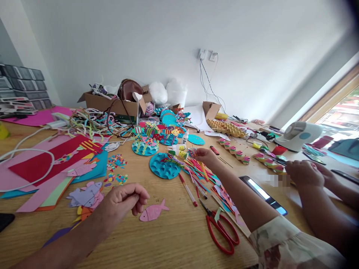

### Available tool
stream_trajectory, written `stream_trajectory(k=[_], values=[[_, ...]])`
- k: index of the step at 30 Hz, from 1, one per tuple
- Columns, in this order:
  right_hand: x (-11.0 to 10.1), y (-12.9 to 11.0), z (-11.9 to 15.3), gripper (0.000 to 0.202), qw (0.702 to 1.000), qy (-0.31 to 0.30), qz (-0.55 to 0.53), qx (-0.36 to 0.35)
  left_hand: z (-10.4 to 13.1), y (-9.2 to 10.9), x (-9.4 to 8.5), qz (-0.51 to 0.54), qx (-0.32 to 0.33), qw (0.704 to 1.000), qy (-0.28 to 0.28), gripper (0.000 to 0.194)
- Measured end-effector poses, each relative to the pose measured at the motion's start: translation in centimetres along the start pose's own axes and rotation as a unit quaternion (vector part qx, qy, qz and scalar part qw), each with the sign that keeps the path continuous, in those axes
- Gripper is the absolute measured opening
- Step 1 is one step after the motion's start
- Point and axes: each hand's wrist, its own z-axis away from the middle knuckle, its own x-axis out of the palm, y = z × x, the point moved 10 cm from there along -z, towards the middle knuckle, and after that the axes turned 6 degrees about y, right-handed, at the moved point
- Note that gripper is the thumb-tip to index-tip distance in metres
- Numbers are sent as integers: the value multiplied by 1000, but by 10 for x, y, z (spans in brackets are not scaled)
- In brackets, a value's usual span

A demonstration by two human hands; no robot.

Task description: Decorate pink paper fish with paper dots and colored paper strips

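Note:
My left hand hovers over the table with its fingers curled, and nothing shows in them. Just right of it lies a pink paper fish with a drawn eye. My right hand reaches forward to the pile of coloured paper strips. Its fingertips are pinched together beside the glue bottles; what they hold, if anything, is too small to make out. Left of the strips sits a blue egg-carton disc. Red-handled scissors and a gel pen lie below my right forearm.
Paper fish cut-outs and coloured sheets cover the left. Decorated blue discs stand farther back, before a cardboard box. At right, another person's hands are near a phone and a white fan.

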Motion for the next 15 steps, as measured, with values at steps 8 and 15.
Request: stream_trajectory(k=[8, 15], values=[[-1, 4, 0, 27, 1000, 7, 9, 22, 10, -18, -13, 110, -107, 987, 40, 9], [-3, 8, 1, 21, 999, 1, 1, 32, 8, -9, -9, 153, -118, 981, 19, 6]])
